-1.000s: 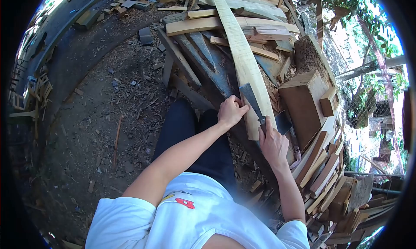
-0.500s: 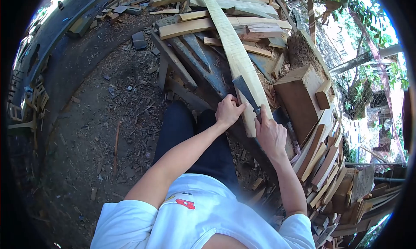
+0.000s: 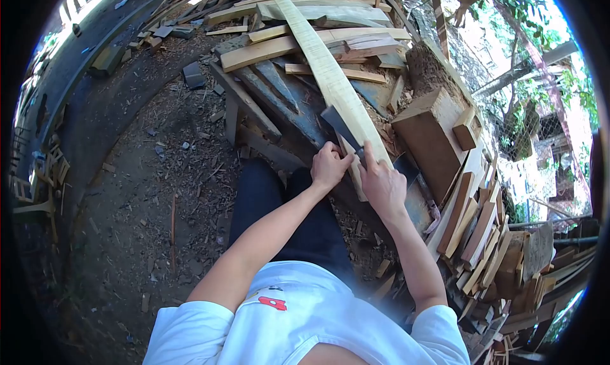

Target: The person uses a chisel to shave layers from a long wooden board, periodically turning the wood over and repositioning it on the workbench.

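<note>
A long pale plank (image 3: 324,63), narrow at its far end and wider near me, slants across the wood pile. My right hand (image 3: 384,185) is closed around the handle of a dark flat-bladed hand tool (image 3: 340,128), its index finger stretched forward. The blade lies across the plank's left edge, its broad end pointing away to the left. My left hand (image 3: 329,166) is closed at that same edge, fingertips gripping the plank just beside the blade. The handle is mostly hidden under my right hand.
Under the plank are several stacked boards (image 3: 260,52) and a worn bluish support (image 3: 276,88). To the right stand a thick wooden block (image 3: 432,130) and leaning offcuts (image 3: 473,228). Chips and scraps litter the dirt ground (image 3: 146,212) at the left.
The camera view has shifted slightly. My right hand and the tool have slid a little up and left along the plank; my left hand keeps its grip at the edge.
</note>
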`<act>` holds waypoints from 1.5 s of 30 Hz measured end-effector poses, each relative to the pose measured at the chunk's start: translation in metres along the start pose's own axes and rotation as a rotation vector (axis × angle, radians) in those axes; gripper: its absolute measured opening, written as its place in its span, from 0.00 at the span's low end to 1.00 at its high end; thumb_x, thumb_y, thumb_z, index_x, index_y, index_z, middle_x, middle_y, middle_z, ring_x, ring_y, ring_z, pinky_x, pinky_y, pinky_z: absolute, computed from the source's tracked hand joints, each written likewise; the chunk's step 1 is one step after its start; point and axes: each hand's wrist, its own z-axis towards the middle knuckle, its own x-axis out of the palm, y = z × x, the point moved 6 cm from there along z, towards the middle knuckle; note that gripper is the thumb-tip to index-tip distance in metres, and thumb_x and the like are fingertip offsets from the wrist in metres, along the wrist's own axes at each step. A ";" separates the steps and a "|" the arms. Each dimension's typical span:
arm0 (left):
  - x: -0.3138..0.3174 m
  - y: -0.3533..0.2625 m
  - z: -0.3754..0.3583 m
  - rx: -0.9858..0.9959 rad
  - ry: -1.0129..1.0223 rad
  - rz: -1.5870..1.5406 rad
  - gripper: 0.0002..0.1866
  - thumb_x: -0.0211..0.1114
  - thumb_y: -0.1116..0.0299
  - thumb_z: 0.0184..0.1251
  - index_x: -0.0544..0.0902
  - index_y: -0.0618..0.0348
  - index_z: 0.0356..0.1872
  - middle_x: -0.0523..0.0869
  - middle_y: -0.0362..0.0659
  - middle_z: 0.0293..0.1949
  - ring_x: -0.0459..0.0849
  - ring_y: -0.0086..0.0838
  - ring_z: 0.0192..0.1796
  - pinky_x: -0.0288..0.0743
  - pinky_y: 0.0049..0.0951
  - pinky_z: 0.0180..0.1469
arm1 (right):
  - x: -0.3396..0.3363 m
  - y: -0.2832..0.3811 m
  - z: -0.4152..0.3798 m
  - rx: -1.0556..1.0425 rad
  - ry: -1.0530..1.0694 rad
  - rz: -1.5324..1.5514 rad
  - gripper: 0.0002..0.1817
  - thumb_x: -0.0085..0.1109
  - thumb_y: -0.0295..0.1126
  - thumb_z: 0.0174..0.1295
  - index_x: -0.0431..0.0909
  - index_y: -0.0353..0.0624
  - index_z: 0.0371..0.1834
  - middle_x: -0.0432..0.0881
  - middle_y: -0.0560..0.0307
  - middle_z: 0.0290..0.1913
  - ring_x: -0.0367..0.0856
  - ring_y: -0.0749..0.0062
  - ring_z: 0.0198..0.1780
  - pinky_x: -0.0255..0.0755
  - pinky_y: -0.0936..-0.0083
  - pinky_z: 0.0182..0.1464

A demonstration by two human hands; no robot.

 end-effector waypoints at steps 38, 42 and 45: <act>-0.003 -0.014 -0.005 0.077 0.027 -0.159 0.20 0.74 0.59 0.60 0.76 0.66 0.29 0.78 0.40 0.13 0.76 0.23 0.11 0.67 0.26 0.14 | -0.006 -0.018 -0.018 0.036 0.074 0.044 0.33 0.59 0.44 0.64 0.64 0.55 0.73 0.85 0.48 0.30 0.87 0.55 0.30 0.79 0.60 0.30; -0.001 -0.011 -0.003 0.045 0.039 -0.158 0.20 0.74 0.60 0.60 0.75 0.66 0.29 0.78 0.40 0.13 0.75 0.22 0.11 0.66 0.26 0.14 | 0.005 0.004 0.029 -0.017 -0.019 0.112 0.32 0.59 0.45 0.64 0.65 0.54 0.72 0.85 0.46 0.31 0.87 0.54 0.31 0.80 0.60 0.31; -0.002 -0.011 -0.003 0.060 0.033 -0.163 0.20 0.75 0.60 0.60 0.76 0.67 0.30 0.78 0.39 0.13 0.75 0.22 0.11 0.66 0.25 0.13 | -0.004 -0.001 0.022 -0.033 -0.032 0.120 0.31 0.58 0.46 0.65 0.66 0.52 0.71 0.85 0.46 0.30 0.87 0.52 0.30 0.79 0.59 0.30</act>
